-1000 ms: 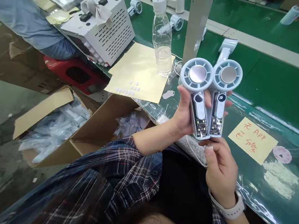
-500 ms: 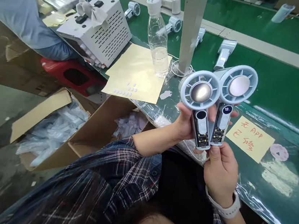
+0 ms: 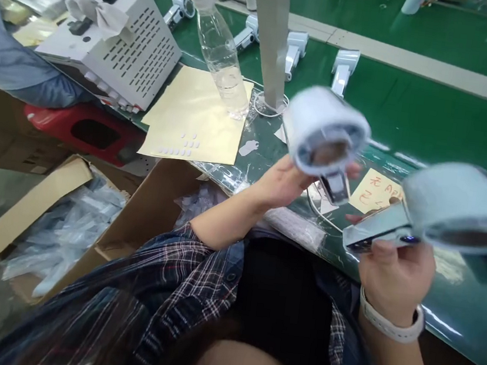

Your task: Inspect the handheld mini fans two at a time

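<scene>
My left hand (image 3: 285, 182) is closed round a light-blue handheld fan (image 3: 321, 130), whose round head tips down toward me. Blur softens the edges of this fan. In my right hand (image 3: 396, 275) is a second handheld fan (image 3: 463, 200), its head pointing right and its handle lying across my fingers. A small lit display shows on that handle near my thumb. The two fans are apart, both held above the bench. Under them lies a yellow note (image 3: 369, 192) with red handwriting, partly covered by the right-hand fan.
A water bottle (image 3: 223, 56) stands on yellow paper (image 3: 182, 101) beside a metal post (image 3: 272, 38). Left of it sits a white perforated metal box (image 3: 122, 43). More fans (image 3: 343, 70) lie on the green belt. Cardboard boxes (image 3: 142, 211) with bagged parts flank me; another person's sleeve (image 3: 14, 59) is at left.
The two fans, side by side and facing me before, are now separated. My right hand has taken one to the right; the left-hand one has tipped forward. The view has shifted right.
</scene>
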Motion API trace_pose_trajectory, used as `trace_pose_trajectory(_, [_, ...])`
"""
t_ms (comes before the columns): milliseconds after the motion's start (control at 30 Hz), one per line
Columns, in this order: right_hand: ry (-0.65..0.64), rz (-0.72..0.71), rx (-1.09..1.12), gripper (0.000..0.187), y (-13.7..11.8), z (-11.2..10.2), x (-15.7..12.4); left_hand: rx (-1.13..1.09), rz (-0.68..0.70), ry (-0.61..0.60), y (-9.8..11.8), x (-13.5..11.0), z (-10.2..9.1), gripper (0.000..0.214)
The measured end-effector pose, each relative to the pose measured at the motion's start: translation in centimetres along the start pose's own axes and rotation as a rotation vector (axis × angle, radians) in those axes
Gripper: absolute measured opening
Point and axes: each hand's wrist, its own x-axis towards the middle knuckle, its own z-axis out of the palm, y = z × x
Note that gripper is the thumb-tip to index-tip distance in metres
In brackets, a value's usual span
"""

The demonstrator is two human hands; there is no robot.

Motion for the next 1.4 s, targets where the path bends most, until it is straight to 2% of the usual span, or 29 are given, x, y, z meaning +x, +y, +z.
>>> trace_pose_trajectory(33, [0.010, 0.010, 0.058, 0.036, -0.2, 0.1, 0.1, -0.054, 0.005, 0.008, -0.3, 0.2, 0.2, 0.070])
trace_pose_trajectory(167, [-0.028, 0.134, 0.226, 0.035, -1.5, 0.0, 0.8, -0.150, -0.053, -0.092, -1.5, 0.0, 1.2, 0.073])
trace_pose_trajectory(333, [-0.058, 0.129, 0.258, 0.029, -2.1, -0.8, 0.4, -0.120, -0.043, -0.236, -2.3, -0.6, 2.1, 0.062])
trace_pose_trajectory(433, [-0.092, 0.134, 0.261, 0.027, -2.2, -0.9, 0.0, -0.070, -0.027, -0.295, -2.1, -0.6, 2.3, 0.060])
trace_pose_trajectory(533, [-0.109, 0.134, 0.257, 0.026, -2.4, -0.7, 0.1, -0.003, -0.050, -0.270, -1.6, -0.6, 2.5, 0.066])
trace_pose_trajectory(633, [-0.141, 0.180, 0.286, 0.035, -2.4, -0.7, 0.3, 0.018, -0.121, -0.311, -1.1, -0.7, 2.7, 0.069])
trace_pose_trajectory(733, [-0.143, 0.231, 0.326, 0.043, -2.2, -0.9, 0.4, -0.011, -0.119, -0.350, -1.1, -0.7, 2.8, 0.064])
trace_pose_trajectory(1000, [-0.128, 0.260, 0.292, 0.039, -2.0, -0.6, 0.1, -0.022, -0.141, -0.312, -1.5, -0.8, 2.6, 0.065])
trace_pose_trajectory(1233, [-0.049, 0.288, 0.280, 0.040, -1.9, -0.5, 0.1, -0.010, -0.140, -0.256, -2.2, -0.7, 2.3, 0.070])
trace_pose_trajectory(1400, [0.004, 0.263, 0.257, 0.029, -1.6, -0.2, 0.1, -0.024, -0.114, -0.147, -2.3, -0.5, 2.3, 0.061])
